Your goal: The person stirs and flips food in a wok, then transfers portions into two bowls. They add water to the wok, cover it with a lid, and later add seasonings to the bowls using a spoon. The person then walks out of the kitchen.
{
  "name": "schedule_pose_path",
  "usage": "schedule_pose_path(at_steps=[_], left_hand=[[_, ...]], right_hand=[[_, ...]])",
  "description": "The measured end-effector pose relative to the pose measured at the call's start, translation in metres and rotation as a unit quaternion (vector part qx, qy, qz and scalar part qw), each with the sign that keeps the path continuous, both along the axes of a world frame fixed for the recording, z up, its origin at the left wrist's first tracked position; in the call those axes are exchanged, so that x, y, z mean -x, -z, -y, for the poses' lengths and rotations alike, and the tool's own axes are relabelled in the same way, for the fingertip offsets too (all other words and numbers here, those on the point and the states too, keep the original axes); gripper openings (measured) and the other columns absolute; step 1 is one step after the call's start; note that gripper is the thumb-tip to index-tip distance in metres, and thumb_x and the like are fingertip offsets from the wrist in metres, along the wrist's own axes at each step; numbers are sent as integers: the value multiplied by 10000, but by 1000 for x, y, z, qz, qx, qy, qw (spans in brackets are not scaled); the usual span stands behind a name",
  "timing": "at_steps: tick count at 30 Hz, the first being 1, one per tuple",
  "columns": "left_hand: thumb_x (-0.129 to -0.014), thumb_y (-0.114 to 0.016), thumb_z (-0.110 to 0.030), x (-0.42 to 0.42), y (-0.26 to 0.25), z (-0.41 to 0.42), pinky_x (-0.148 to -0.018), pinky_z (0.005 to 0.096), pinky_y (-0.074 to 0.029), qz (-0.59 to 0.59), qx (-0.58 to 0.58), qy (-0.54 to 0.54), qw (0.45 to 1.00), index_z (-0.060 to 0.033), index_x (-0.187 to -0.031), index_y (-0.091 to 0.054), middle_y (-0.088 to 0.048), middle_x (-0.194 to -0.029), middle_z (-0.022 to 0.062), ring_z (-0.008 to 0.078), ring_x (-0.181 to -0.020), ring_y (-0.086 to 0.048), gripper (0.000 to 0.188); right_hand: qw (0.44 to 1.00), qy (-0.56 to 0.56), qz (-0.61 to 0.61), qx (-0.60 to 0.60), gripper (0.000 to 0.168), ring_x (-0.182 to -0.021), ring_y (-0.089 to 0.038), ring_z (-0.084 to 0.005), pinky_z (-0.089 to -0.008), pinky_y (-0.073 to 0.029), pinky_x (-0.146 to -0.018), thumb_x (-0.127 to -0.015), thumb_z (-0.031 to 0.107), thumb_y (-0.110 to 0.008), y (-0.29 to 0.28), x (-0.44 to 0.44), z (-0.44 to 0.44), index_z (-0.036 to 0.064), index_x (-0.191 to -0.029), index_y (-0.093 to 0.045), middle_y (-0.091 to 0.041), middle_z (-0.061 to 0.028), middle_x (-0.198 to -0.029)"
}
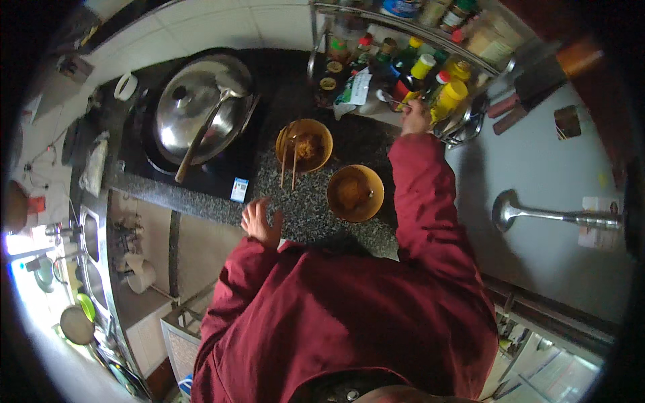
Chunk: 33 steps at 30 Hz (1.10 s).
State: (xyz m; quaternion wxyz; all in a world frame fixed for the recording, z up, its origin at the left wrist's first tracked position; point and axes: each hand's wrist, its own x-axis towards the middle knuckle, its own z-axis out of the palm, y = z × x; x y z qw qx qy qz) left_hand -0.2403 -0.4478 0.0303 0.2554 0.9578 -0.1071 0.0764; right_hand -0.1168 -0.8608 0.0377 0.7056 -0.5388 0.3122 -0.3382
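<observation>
My right hand (416, 118) is stretched towards the condiment rack, its fingers closed on the handle of a small metal spoon (390, 97). A white and green packet (359, 88) lies left of the spoon. My left hand (261, 221) rests by the front edge of the counter, fingers apart, holding nothing. Between my hands stand two yellow bowls. The farther bowl (328, 138) holds reddish-brown, crumbly food, with a pair of wooden chopsticks (283, 163) leaning across its left side. The nearer bowl (374, 207) holds a brown content.
On the left, a domed metal lid (179, 118) covers a wok on the black cooktop (211, 184), with a wooden-handled spatula (201, 131) across it. Bottles, one of them yellow (450, 98), crowd the rack. A metal ladle (544, 214) and knives (526, 95) are at the right.
</observation>
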Motion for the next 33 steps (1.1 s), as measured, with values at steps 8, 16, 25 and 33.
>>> schedule_pose_path(at_steps=[8,16,25,33], left_hand=[[-696,-646,-301,-64,-5,55,-847,438,-376,-145,39,-47,988,-83,-1272,-222,-371,-1193,193,340,-1072,-415,748],[-827,-417,-171,-81,35,51,-629,452,-436,-166,98,-20,981,-60,-1163,-332,-558,-830,240,402,-752,-549,364],[-861,-422,-248,-38,-33,-3,-623,445,-447,-117,47,48,991,-104,-1080,-443,-565,-925,161,365,-747,-558,264],[-833,-474,-240,-30,-26,-34,-618,381,-470,-82,-7,86,993,-149,-1065,-493,-571,-877,76,285,-744,-584,251]], right_hand=[[989,-35,22,-139,166,-432,-388,-108,-239,-321,-397,-773,213,-469,-35,78,-85,47,-767,-487,-472,-35,-578],[982,-85,2,-168,153,-439,-400,-94,-236,-329,-401,-799,206,-482,-17,91,-151,55,-780,-499,-489,-35,-581],[985,-96,-24,-141,141,-451,-401,-107,-244,-327,-419,-776,199,-478,-14,83,-180,59,-759,-484,-490,-34,-591],[987,-107,-16,-121,148,-472,-414,-107,-247,-328,-427,-773,199,-483,-10,79,-188,51,-776,-490,-498,-36,-602]])
